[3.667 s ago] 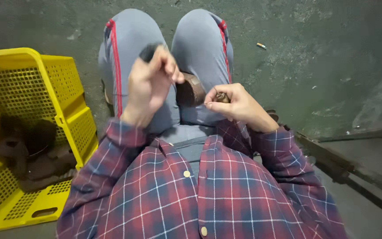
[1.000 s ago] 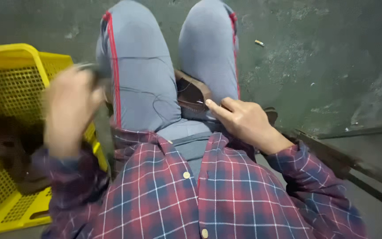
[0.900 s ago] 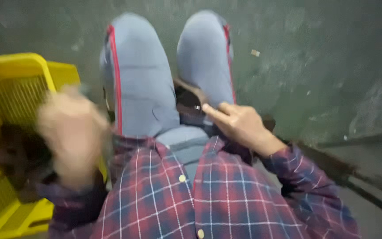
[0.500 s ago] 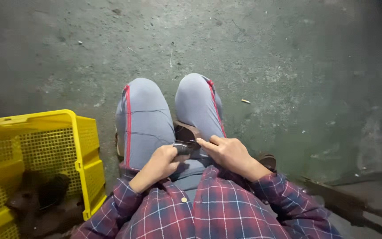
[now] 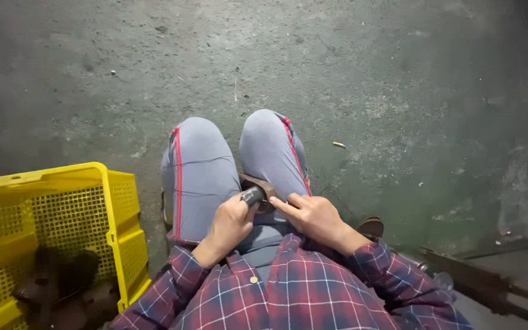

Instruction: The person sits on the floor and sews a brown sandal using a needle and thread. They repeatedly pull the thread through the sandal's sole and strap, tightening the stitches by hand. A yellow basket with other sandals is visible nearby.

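I sit with grey trousers that have a red side stripe, knees pointing away. My left hand [image 5: 228,223] is closed around a short dark cylindrical part [image 5: 252,195] between my thighs. My right hand [image 5: 310,215] rests beside it, fingers stretched toward that part and touching a brown curved piece [image 5: 260,183] lying between my legs. Both sleeves are red and blue plaid.
A yellow perforated plastic crate [image 5: 80,211] stands at my left, holding several dark rusty metal pieces [image 5: 62,287]. The floor is rough grey concrete with a cigarette butt [image 5: 338,145] ahead right. Dark metal bars [image 5: 484,281] run along the lower right.
My left hand swung out toward the crate, then came back to my lap holding a dark part. The camera view tilted up, showing more floor. My right hand stayed at my lap.
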